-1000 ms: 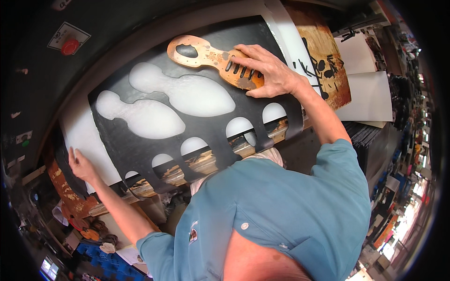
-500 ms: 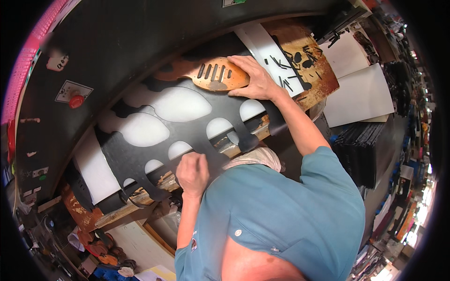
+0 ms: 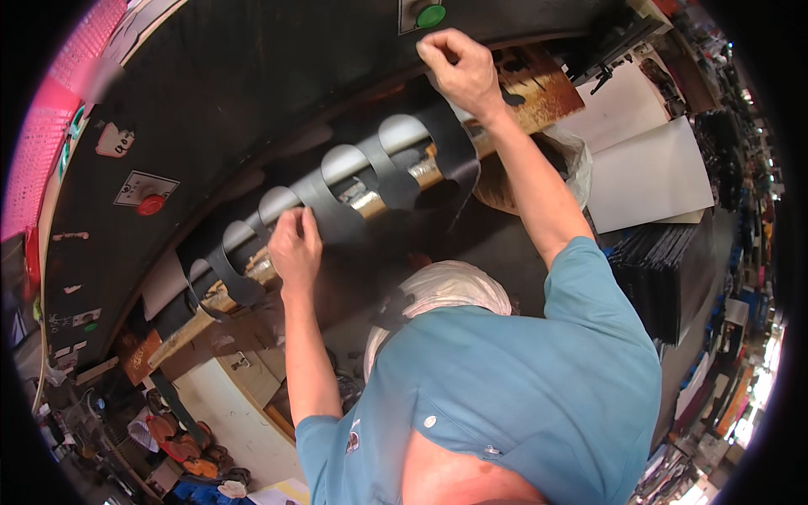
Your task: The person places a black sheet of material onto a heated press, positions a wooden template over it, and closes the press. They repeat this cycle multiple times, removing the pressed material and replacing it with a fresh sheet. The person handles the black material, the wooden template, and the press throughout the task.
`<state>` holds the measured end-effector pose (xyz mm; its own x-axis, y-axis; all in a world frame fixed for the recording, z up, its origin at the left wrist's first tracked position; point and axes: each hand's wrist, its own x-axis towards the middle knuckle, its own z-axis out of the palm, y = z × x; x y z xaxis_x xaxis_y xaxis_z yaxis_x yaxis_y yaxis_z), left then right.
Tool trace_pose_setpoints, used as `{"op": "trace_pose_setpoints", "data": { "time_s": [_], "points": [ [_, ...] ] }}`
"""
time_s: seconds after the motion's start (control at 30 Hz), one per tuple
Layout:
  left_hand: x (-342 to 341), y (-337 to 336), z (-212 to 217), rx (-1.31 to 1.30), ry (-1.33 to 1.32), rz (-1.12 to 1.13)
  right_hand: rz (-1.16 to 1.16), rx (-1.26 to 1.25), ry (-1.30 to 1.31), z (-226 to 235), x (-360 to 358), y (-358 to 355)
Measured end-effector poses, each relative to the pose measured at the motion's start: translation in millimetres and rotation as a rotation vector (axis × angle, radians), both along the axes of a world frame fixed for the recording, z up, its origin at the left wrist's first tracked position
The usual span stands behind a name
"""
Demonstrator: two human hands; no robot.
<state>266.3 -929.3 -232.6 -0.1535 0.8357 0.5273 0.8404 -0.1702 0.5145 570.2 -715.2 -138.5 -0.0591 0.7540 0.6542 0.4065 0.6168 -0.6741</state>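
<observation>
The black sheet (image 3: 370, 194) with its row of rounded cut-outs no longer lies flat on the surface (image 3: 168, 290): a second ago it was spread out with the right hand pressing a wooden cutting form on it, and now it is lifted and curling between both hands under the dark machine head (image 3: 278, 93). The right hand (image 3: 459, 71) has left the form and reaches up near the green button (image 3: 431, 15), its fingers pinched on the sheet's far edge. The left hand (image 3: 295, 246), which half a second ago was at the near edge, has its fingers clenched on a strip between cut-outs. The form is out of sight. The cutting here looks done, and the spent sheet seems to be coming off.
</observation>
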Motion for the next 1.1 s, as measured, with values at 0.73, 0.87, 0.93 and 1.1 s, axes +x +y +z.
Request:
{"op": "trace_pose_setpoints", "data": {
  "time_s": [0.73, 0.87, 0.93, 1.1],
  "points": [
    [15, 3, -3, -0.102, -0.051, 0.126, 0.079, 0.195, -0.366, -99, 20, -75],
    [16, 0, -3, -0.107, -0.04, 0.124, 0.089, 0.073, -0.38, -92, 19, -79],
    [16, 0, -2, -0.064, -0.038, 0.108, 0.082, -0.018, -0.451, -83, 18, -79],
    [17, 2, 9, -0.122, -0.052, 0.076, 0.131, -0.223, -0.248, -53, 6, -45]
  ]
}}
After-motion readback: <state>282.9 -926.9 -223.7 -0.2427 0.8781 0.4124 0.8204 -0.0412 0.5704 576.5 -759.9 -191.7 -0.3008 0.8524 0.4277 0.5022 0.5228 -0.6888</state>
